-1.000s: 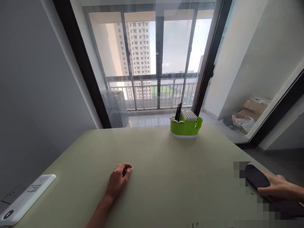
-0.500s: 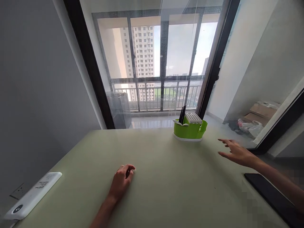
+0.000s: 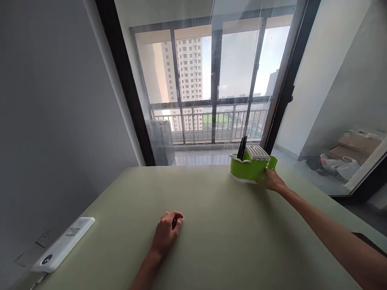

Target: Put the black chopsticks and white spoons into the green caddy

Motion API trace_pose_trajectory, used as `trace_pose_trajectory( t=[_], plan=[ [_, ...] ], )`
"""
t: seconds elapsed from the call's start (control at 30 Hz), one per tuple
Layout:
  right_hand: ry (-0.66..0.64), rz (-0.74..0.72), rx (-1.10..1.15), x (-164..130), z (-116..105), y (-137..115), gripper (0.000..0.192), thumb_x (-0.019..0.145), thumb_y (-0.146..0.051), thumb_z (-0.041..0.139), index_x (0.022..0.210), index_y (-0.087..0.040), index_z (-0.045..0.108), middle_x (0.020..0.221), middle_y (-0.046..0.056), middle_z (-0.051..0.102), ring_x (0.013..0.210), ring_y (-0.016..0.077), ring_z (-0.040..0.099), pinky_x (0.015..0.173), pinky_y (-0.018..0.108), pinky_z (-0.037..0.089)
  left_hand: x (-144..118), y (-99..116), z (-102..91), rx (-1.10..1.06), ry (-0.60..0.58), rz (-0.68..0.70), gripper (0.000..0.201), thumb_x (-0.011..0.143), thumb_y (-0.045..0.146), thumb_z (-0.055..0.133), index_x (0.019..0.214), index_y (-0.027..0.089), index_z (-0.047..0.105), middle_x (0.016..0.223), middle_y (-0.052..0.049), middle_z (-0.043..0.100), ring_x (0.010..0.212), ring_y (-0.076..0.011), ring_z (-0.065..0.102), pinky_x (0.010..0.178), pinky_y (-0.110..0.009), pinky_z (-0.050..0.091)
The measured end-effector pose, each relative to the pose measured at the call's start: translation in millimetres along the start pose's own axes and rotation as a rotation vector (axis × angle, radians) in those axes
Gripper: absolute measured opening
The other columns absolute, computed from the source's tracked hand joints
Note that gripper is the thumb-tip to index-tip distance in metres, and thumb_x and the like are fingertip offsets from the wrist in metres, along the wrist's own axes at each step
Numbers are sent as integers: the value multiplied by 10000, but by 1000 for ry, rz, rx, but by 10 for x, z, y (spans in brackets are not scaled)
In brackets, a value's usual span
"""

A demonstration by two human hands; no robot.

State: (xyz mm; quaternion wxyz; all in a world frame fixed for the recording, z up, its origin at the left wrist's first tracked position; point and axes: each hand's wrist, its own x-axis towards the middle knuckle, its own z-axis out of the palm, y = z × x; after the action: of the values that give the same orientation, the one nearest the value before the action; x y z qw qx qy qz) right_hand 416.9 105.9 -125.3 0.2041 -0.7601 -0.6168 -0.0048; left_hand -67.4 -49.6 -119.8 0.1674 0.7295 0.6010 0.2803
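Observation:
Near the back right of the table stands a green utensil holder [image 3: 248, 170] with a white base and a white slotted top. Black chopsticks [image 3: 242, 148] or similar sticks rise from it. My right hand [image 3: 274, 180] is closed at the holder's lower right side; its fingertips are partly hidden and the thumb is blurred. On the tabletop rests my left hand [image 3: 168, 230], loosely curled, thumb close to the index finger, with nothing visible inside.
The pale green table [image 3: 205, 249] meets a grey wall on the left. A white power strip [image 3: 65, 243] with a cable lies along the left edge. A black flat object [image 3: 367, 243] is partly covered by my right forearm. Glass doors stand behind; boxes and bags [image 3: 347, 163] lie beyond.
My right hand has moved left and forward from open air to the green holder, its fingers closing there. My left hand stays curled on the table. The whole view has shifted slightly.

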Motion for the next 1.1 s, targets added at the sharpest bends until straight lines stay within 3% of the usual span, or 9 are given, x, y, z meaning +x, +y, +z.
trace_pose_trajectory(
  t=[0.13,0.37,0.53,0.7,0.8,0.9,1.0,1.1],
  plan=[
    [-116,-47,-33,-157,21,-180,716,776,-428,705,1351,-53,502,1375,245,549,1402,395,377,997,398,428,0,36,-10,25,-10,1,276,947,325,415,977,233,672,839,-31,674,830,-211,619,800,-334,471],
    [-179,-128,-42,-442,20,-790,704,817,-401,667,1405,-82,449,1418,225,513,1470,407,250,1041,429,422,10,21,7,42,0,-17,280,932,320,420,971,228,682,854,-37,657,779,-197,606,787,-332,465],
    [-179,-207,-8,-629,38,-1156,714,800,-317,675,1435,-99,433,1455,227,485,1486,381,234,1060,434,436,21,32,12,35,4,-13,289,917,326,424,960,219,689,820,-41,663,789,-205,610,778,-332,467],
    [-99,-277,42,-859,101,-1414,692,799,-157,593,1456,-65,398,1528,255,390,1499,400,194,1026,463,487,141,99,38,-5,-33,-8,265,886,306,443,928,227,693,770,-18,678,714,-185,602,775,-333,475],
    [-52,-301,66,-959,152,-1490,653,819,-112,514,1460,-74,392,1506,235,426,1502,401,186,1044,479,485,368,197,23,-87,1,-15,265,890,329,442,947,232,682,788,-10,689,700,-174,607,714,-304,481],
    [17,-335,88,-1004,229,-1511,646,831,-108,488,1467,-86,374,1488,224,446,1503,398,186,1076,511,459,718,383,-51,-133,184,-3,260,905,365,455,996,224,654,838,-23,704,777,-188,631,750,-314,487],
    [110,-377,118,-1026,320,-1512,645,843,-128,495,1473,-107,358,1461,216,475,1497,403,203,1050,526,487,1170,621,-164,-155,375,93,252,923,359,472,1039,200,629,981,-62,709,872,-198,642,807,-328,486],
    [144,-406,131,-1049,389,-1523,697,856,-125,490,1518,-132,270,1494,206,440,1506,398,169,1020,531,519,1718,837,-273,-116,423,210,254,932,360,494,1052,186,634,1046,-86,699,963,-219,637,877,-350,481]
  ],
)
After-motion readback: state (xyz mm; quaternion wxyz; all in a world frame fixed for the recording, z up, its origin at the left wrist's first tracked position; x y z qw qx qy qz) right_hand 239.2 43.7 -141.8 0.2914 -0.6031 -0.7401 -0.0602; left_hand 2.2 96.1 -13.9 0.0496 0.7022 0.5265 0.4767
